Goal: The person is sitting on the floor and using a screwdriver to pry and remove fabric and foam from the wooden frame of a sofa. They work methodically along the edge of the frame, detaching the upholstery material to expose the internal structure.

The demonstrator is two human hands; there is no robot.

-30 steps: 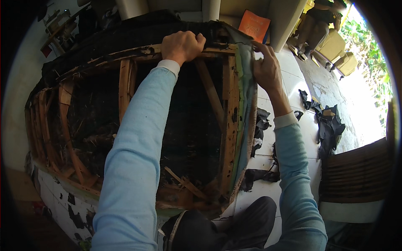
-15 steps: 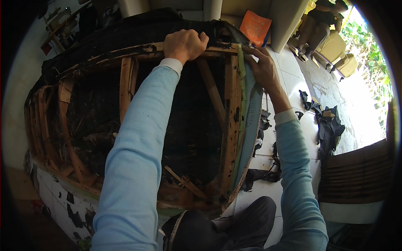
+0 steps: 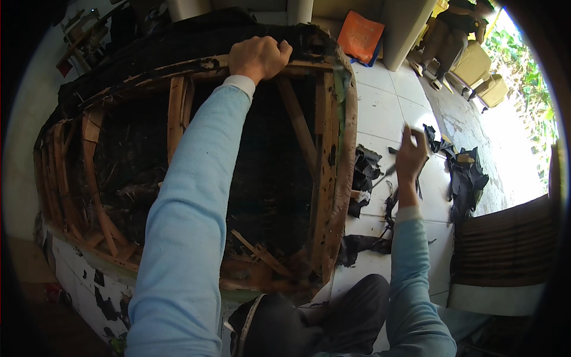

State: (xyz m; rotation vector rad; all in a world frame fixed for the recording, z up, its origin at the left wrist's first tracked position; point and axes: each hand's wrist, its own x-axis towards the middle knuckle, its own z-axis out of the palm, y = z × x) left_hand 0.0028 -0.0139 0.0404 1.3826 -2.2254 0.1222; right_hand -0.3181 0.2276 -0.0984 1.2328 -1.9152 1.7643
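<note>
An overturned sofa frame (image 3: 322, 178) of worn wood lies before me, its dark inside exposed between slats. My left hand (image 3: 260, 58) is closed over the far wooden rail (image 3: 208, 64), knuckles up, beside black cloth (image 3: 178, 44) bunched along that edge. My right hand (image 3: 411, 156) is raised over the tiles, right of the frame and apart from it. Its fingertips are pinched together; anything between them is too small to make out. Brown upholstery (image 3: 346, 143) runs down the frame's right side, with a greenish strip beside it near the far corner.
Torn black cloth scraps (image 3: 467, 178) lie on the white tiled floor (image 3: 377, 110). An orange bag (image 3: 360, 37) stands beyond the far right corner. A person (image 3: 449, 38) sits at the back right near yellowish chairs (image 3: 473, 62). A brown slatted piece (image 3: 502, 244) stands at right.
My right hand has left the frame's far right corner and come nearer and to the right. The blue-grey flap along the right side no longer shows; brown upholstery does. My left hand stays on the rail.
</note>
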